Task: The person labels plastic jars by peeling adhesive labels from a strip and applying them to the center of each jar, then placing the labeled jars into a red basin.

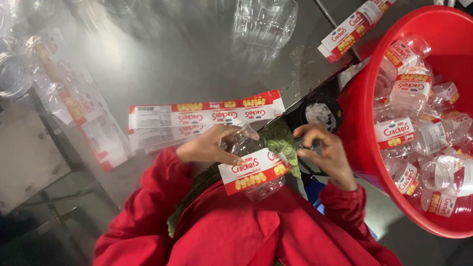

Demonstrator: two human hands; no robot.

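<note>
The left hand (209, 147) grips 1 clear jar (256, 172) with a red-white label, at 6 o'clock. The right hand (322, 150) pinches something too small to make out. The red tub (354, 113) at 3 o'clock is cut off.

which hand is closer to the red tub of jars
Right. The right hand sits just beside the red tub; the left hand is farther away, holding the clear labelled jar.

left hand (209, 145) grips clear jar (256, 172) with red-and-white label, held over lap | right hand (322, 150) just beside jar, fingertips pinched | label sheets (197, 118) on metal table (172, 59) | red tub (354, 113) holds labelled jars, right
</note>
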